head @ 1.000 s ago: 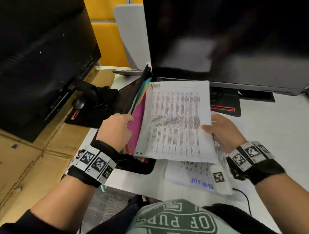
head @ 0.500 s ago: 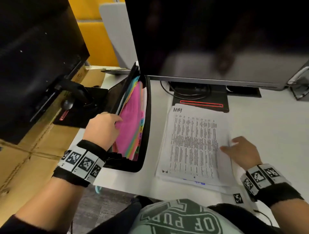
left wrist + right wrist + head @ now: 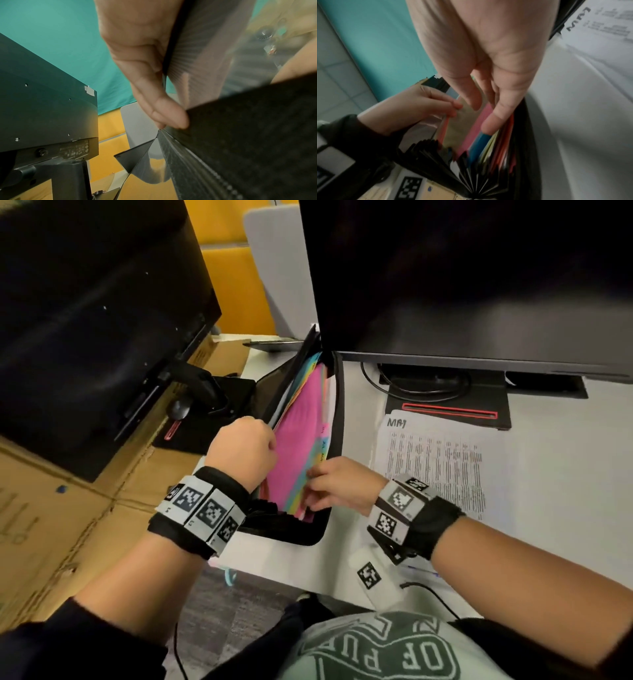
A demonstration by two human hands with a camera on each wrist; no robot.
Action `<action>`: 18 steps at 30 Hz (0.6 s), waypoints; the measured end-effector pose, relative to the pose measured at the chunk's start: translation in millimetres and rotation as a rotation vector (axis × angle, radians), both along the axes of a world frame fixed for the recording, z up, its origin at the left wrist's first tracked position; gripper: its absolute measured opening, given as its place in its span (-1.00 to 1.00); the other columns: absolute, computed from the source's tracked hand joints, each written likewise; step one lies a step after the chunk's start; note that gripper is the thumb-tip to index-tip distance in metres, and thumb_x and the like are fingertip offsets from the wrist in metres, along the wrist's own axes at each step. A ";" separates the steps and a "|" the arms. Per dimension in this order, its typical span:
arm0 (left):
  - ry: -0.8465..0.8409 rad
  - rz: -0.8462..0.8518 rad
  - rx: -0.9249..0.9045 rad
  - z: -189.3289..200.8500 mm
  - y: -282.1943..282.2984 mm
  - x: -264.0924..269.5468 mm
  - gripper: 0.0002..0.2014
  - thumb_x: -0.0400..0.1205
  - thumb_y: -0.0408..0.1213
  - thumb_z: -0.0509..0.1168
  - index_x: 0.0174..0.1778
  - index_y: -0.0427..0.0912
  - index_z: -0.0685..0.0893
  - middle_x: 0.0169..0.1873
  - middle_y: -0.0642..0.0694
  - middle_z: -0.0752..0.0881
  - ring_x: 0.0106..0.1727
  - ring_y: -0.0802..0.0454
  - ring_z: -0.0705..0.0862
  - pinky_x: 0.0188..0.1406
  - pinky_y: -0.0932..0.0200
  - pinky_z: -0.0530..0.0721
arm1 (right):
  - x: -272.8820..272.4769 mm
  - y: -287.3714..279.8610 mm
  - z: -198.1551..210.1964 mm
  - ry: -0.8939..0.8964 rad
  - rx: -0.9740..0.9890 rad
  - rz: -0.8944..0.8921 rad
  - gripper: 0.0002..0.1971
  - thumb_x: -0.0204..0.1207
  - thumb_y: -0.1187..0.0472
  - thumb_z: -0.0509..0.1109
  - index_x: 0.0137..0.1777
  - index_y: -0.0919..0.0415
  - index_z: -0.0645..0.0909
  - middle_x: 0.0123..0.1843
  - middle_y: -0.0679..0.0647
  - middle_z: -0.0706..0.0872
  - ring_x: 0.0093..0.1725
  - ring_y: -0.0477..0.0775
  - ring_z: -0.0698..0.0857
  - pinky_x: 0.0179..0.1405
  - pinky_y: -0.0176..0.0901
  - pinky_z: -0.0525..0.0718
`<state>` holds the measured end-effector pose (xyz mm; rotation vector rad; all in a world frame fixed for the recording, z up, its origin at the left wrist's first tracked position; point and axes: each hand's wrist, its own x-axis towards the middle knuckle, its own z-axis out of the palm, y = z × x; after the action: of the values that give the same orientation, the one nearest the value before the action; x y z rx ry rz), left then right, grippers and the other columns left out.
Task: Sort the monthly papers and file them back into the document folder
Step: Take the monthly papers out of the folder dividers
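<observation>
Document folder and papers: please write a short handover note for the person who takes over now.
Left hand: grips the front dividers and cover of the document folder, keeping it spread open.
Right hand: fingers straight, reaching in among the coloured dividers; it holds no paper.
Paper stack: lies flat on the desk, right of the folder, top sheet marked "MAY".
Done: folder opened.
Left: find the matching tab, file the stack, then any sheets under it.

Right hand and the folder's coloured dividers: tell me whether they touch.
Touching. The right wrist view shows the right hand with fingertips pressed among the coloured dividers of the document folder.
</observation>
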<state>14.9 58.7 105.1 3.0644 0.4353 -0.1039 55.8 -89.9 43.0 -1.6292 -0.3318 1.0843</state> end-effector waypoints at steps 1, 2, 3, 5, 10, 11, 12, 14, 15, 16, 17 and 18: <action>0.002 -0.001 -0.001 -0.5 1.4 -0.1 -0.80 0.52 -0.32 0.29 -0.07 -0.11 0.82 -0.01 -0.17 0.67 -0.05 -0.24 0.68 -0.02 -0.01 0.67 | -2.4 5.5 -1.4 0.019 -0.001 0.001 -0.65 0.58 0.52 0.16 0.37 0.56 0.41 -0.20 0.17 0.60 -0.24 0.06 0.64 -0.03 -0.02 0.72; 0.001 0.000 0.000 -1.3 2.3 -0.4 -0.81 0.51 -0.29 0.29 -0.08 -0.09 0.82 -0.01 -0.15 0.67 -0.05 -0.23 0.69 -0.03 0.01 0.66 | -4.1 9.6 -2.0 0.037 -0.006 -0.011 -0.60 0.58 0.53 0.12 0.42 0.48 0.37 -0.22 0.16 0.58 -0.26 0.07 0.64 -0.13 -0.08 0.73; -0.007 0.003 -0.001 -2.4 3.4 -0.6 -0.82 0.52 -0.24 0.31 -0.10 -0.07 0.82 -0.03 -0.14 0.67 -0.06 -0.21 0.69 -0.06 0.03 0.66 | -5.5 12.5 -1.6 0.030 -0.010 -0.017 -0.54 0.57 0.53 0.10 0.48 0.38 0.33 -0.22 0.15 0.58 -0.27 0.09 0.65 -0.22 -0.13 0.71; -0.030 0.022 -0.022 -3.6 3.9 -0.1 -0.80 0.51 -0.03 0.34 -0.24 -0.05 0.80 -0.13 -0.10 0.67 -0.15 -0.14 0.70 -0.19 0.10 0.63 | -7.4 15.8 -0.9 -0.127 -0.059 0.003 -0.49 0.55 0.48 0.10 0.51 0.20 0.33 -0.13 0.16 0.61 -0.23 0.16 0.70 -0.23 -0.09 0.69; 0.030 0.011 -0.016 -0.7 4.8 2.7 -0.64 0.43 0.14 0.40 -0.39 -0.13 0.73 -0.29 -0.10 0.65 -0.29 -0.06 0.67 -0.36 0.15 0.55 | -14.6 19.4 -2.1 -0.518 -0.125 0.234 -0.34 0.50 0.48 0.07 0.57 -0.04 0.29 0.08 0.20 0.60 -0.32 0.02 0.54 -0.51 -0.54 0.53; 0.051 -0.004 -0.007 0.0 5.5 2.8 -0.69 0.44 0.07 0.42 -0.32 -0.14 0.76 -0.26 -0.11 0.66 -0.26 -0.07 0.67 -0.32 0.12 0.60 | -16.0 20.6 -2.2 -0.521 -0.115 0.260 -0.32 0.50 0.50 0.07 0.58 -0.05 0.27 0.07 0.16 0.58 -0.32 -0.02 0.52 -0.52 -0.60 0.50; 0.068 -0.014 -0.001 0.3 6.6 2.6 -0.73 0.45 0.02 0.42 -0.27 -0.14 0.78 -0.23 -0.11 0.67 -0.24 -0.07 0.68 -0.28 0.10 0.64 | -17.0 21.7 -2.6 -0.526 -0.105 0.273 -0.32 0.50 0.51 0.07 0.58 -0.04 0.27 0.06 0.12 0.59 -0.29 -0.04 0.55 -0.47 -0.62 0.49; 0.081 -0.029 0.001 -0.3 9.0 2.4 -0.80 0.47 -0.05 0.41 -0.26 -0.12 0.79 -0.24 -0.09 0.69 -0.22 -0.07 0.68 -0.22 0.07 0.69 | -17.2 22.0 -3.1 -0.515 -0.094 0.291 -0.34 0.53 0.50 0.06 0.58 -0.05 0.28 0.27 0.10 0.59 -0.08 0.06 0.67 -0.28 -0.56 0.51; 0.082 -0.031 0.007 -1.3 10.0 2.3 -0.84 0.48 -0.11 0.39 -0.26 -0.10 0.79 -0.25 -0.08 0.70 -0.22 -0.07 0.68 -0.21 0.07 0.70 | -15.7 21.8 -4.2 -0.483 -0.095 0.287 -0.37 0.55 0.48 0.05 0.56 -0.07 0.29 0.40 0.10 0.52 -0.07 0.08 0.70 -0.28 -0.47 0.56; 0.086 -0.027 0.017 -1.7 10.1 2.3 -0.86 0.50 -0.17 0.35 -0.25 -0.10 0.79 -0.25 -0.07 0.71 -0.23 -0.08 0.69 -0.22 0.07 0.71 | -13.3 21.9 -5.8 -0.438 -0.102 0.261 -0.40 0.57 0.45 0.05 0.54 -0.09 0.32 0.44 0.09 0.49 -0.15 0.07 0.71 -0.34 -0.37 0.62; 0.091 -0.025 0.028 -2.5 10.6 2.4 -0.86 0.51 -0.23 0.31 -0.24 -0.11 0.79 -0.25 -0.06 0.72 -0.25 -0.09 0.69 -0.22 0.06 0.72 | -10.3 22.1 -8.2 -0.396 -0.114 0.201 -0.44 0.58 0.42 0.05 0.52 -0.06 0.37 0.41 0.11 0.51 -0.24 0.08 0.71 -0.36 -0.31 0.67; 0.100 -0.020 0.038 -2.9 10.9 2.3 -0.84 0.51 -0.27 0.28 -0.23 -0.12 0.79 -0.25 -0.07 0.73 -0.26 -0.10 0.70 -0.21 0.05 0.74 | -5.8 23.1 -11.7 -0.366 -0.137 0.112 -0.49 0.58 0.39 0.07 0.49 0.02 0.43 0.36 0.14 0.55 -0.27 0.11 0.71 -0.34 -0.26 0.69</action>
<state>17.2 69.6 102.2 3.1115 0.4161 -0.2527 50.0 -66.9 31.3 -1.9529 -0.6059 0.9029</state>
